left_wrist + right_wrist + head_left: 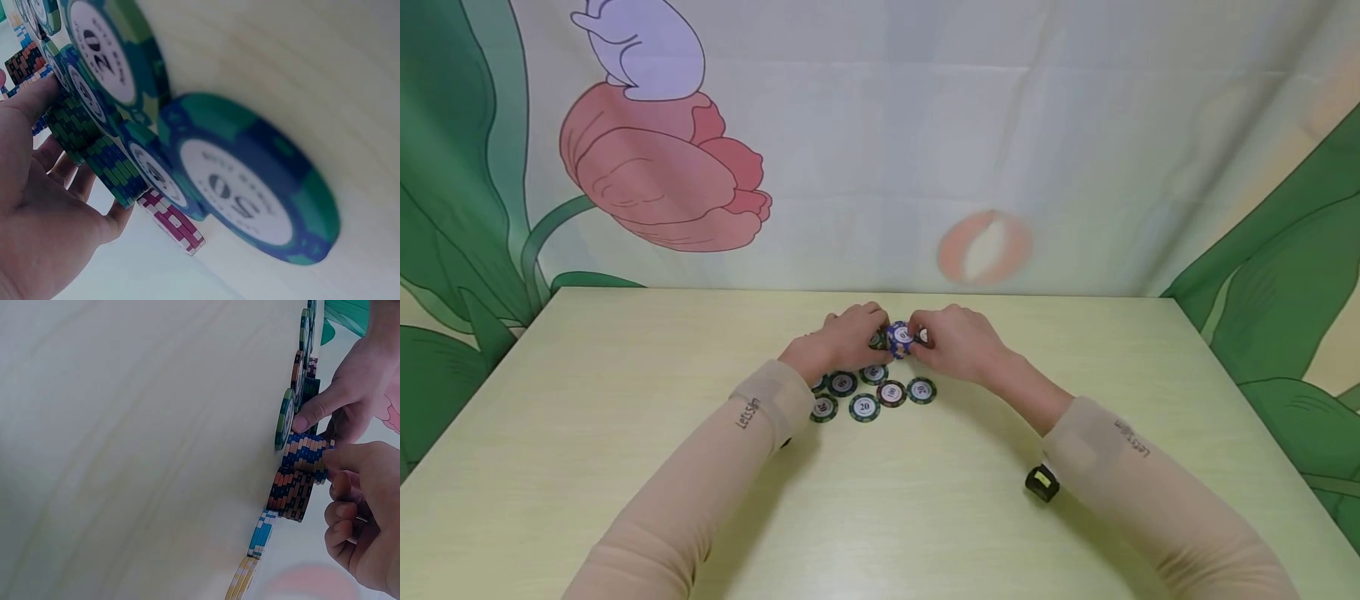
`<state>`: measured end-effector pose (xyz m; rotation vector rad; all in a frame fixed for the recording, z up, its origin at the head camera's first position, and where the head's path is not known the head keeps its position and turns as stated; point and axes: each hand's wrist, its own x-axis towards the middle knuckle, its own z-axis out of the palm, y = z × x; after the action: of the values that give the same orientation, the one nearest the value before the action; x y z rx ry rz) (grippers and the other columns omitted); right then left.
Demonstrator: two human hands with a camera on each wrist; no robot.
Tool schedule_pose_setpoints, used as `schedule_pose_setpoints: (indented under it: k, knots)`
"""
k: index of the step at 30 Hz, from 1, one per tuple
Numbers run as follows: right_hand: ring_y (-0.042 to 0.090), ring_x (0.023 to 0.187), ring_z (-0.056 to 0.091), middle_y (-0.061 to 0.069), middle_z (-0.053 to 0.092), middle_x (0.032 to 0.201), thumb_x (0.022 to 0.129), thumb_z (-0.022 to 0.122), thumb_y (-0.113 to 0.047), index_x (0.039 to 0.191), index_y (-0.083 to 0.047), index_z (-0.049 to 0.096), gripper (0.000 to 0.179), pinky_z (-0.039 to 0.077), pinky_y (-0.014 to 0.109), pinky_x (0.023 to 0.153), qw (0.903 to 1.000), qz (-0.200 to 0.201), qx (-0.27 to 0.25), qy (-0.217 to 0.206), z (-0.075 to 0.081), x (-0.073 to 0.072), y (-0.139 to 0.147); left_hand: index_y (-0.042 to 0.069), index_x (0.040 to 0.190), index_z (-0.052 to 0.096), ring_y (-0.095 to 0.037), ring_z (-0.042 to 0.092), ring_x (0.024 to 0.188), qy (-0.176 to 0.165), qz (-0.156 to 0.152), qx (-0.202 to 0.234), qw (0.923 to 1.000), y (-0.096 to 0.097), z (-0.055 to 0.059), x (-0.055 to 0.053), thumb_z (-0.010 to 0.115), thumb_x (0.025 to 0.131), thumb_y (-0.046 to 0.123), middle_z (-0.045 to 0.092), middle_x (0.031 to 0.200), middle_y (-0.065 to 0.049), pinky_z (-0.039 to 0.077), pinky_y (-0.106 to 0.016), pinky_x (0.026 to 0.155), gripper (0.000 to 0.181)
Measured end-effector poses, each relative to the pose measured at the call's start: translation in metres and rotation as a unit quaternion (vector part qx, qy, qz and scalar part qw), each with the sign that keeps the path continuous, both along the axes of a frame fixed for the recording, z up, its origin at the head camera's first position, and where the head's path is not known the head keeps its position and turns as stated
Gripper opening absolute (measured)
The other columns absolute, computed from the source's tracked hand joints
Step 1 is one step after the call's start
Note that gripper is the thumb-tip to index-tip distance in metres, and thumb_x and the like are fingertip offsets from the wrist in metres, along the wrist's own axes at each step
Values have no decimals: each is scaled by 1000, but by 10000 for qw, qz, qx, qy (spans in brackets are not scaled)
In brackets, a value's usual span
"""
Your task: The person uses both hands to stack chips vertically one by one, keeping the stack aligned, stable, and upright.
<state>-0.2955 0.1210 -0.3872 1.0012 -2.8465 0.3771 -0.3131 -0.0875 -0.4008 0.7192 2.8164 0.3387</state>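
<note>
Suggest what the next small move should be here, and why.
Probably a light squeeze to square up the blue chip stack. The left hand and right hand are at its opposite sides, and in the right wrist view its edges look slightly uneven, with the black-and-orange chip stack close beside it.

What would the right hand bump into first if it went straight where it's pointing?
The right hand would meet the stack of blue chips first; it seems to be touching them now. Past them, the left hand looks next, though depth is unclear.
</note>
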Motion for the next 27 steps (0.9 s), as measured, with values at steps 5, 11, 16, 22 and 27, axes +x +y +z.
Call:
schedule_pose_setpoints:
  k: [5, 11, 16, 22, 27]
  knots:
    - [11, 60, 56, -5, 63, 71, 95, 74, -22, 105, -13, 72, 14, 44, 31, 52, 10000, -42, -7, 19, 1, -1, -1, 6, 136, 56, -29, 49, 125, 4, -26, 9, 10000, 0, 0, 0, 68, 100, 37, 51, 141, -12, 38, -62, 102, 49]
    - [11, 61, 57, -4, 64, 72, 96, 74, -23, 105, -13, 72, 13, 45, 32, 53, 9999, -98, -18, -14, 1, -1, -2, 6, 137, 56, -29, 49, 125, -1, -42, 4, 10000, 0, 0, 0, 68, 100, 37, 50, 142, -12, 39, -61, 101, 50]
    - [12, 61, 59, -3, 66, 74, 96, 74, -26, 111, -11, 71, 21, 48, 33, 55, 9997, -215, 29, -128, 3, 0, -2, 6, 138, 55, -30, 48, 127, -3, -57, -14, 10000, 0, 1, 1, 68, 100, 38, 49, 144, -12, 38, -62, 102, 51]
    - [13, 65, 63, 0, 70, 80, 93, 77, -31, 122, -3, 69, 41, 52, 34, 60, 9972, -499, 55, -552, 4, -3, -2, 6, 139, 55, -30, 48, 129, -13, -36, -21, 10000, 0, 1, 1, 68, 100, 38, 49, 144, -12, 38, -61, 102, 52]
    - [12, 62, 60, -1, 68, 77, 94, 77, -30, 121, -1, 70, 40, 48, 30, 56, 9943, -512, -103, -929, 1, -7, -2, 6, 139, 55, -30, 48, 128, -20, -41, -6, 10000, 0, 2, 1, 68, 100, 38, 50, 143, -12, 38, -61, 102, 52]
